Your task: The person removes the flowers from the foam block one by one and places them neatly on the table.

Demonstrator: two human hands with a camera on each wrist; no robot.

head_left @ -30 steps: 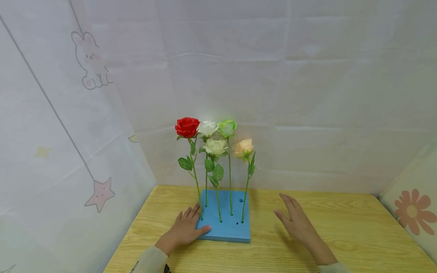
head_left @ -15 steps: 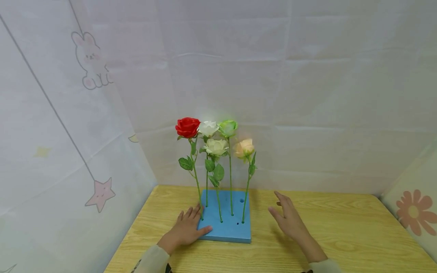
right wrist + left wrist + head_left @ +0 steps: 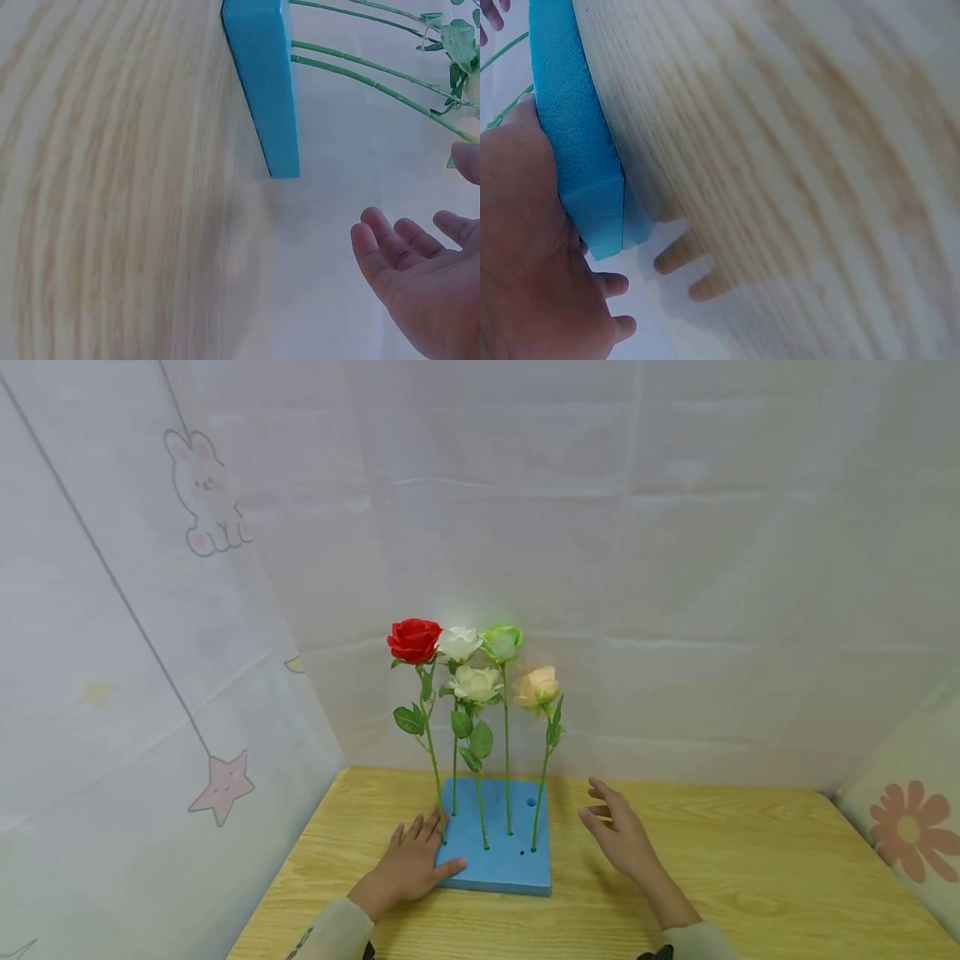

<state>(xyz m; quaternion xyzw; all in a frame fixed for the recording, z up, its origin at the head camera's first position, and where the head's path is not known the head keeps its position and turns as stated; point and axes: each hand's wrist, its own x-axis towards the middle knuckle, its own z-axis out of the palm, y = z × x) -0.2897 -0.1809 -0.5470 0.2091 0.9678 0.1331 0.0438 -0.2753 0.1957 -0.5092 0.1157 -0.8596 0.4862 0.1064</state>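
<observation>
Head view: five flowers (image 3: pixel 477 683) stand in the block (image 3: pixel 495 870), two holes (image 3: pixel 531 802) bare; left hand (image 3: pixel 408 867) spread on its left edge, right hand (image 3: pixel 624 840) empty, loosely bent.

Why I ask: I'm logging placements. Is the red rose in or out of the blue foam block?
In: the red rose stands, its stem entering the blue foam block from above.
</observation>
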